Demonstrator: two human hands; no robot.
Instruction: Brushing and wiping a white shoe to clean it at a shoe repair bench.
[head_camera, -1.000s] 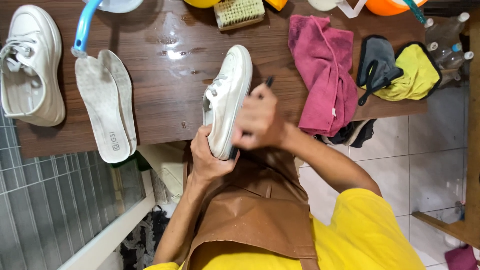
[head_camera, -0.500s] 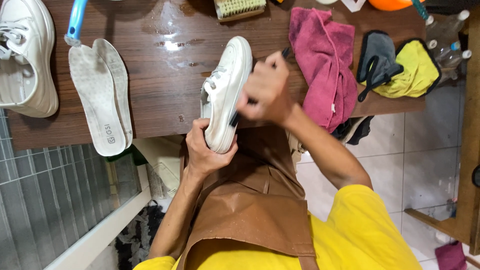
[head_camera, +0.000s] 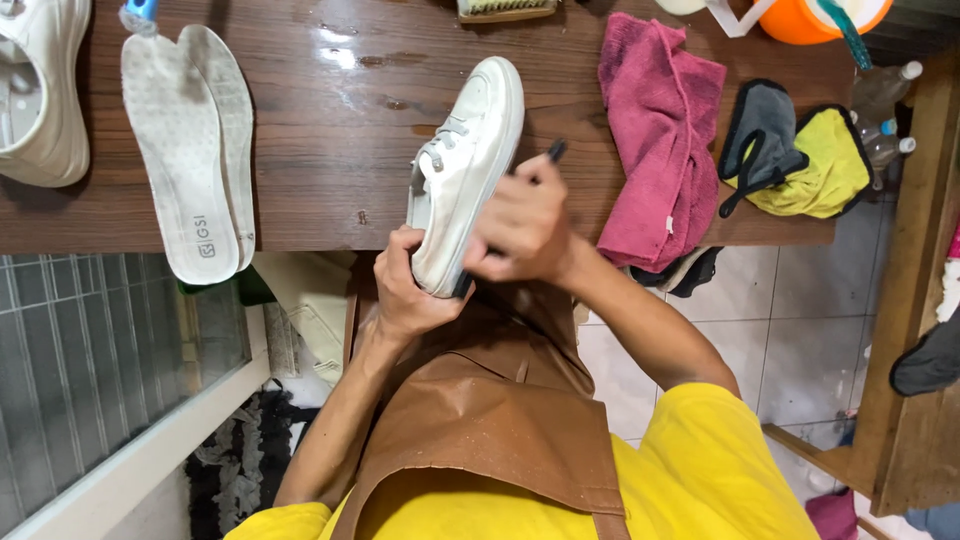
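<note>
over the near edge of the brown wooden counter (head_camera: 300, 150), left hand (head_camera: 405, 295) grips the heel of a white leather sneaker (head_camera: 465, 170), toe toward one o'clock; right hand (head_camera: 520, 228), at three o'clock, clenches a dark-tipped tool (head_camera: 556, 151).

Two insoles (head_camera: 190, 150), pink towel (head_camera: 655, 140) on the wet wooden table (head_camera: 330, 120)

**Yellow shirt under a brown apron**

The person wears a bright yellow short-sleeved shirt (head_camera: 720, 470). Over it lies a brown leather-like apron (head_camera: 490, 420), smooth and slightly glossy, with stitched edges and a strap running down near the right side. Both forearms are bare, without watch or rings visible.
</note>
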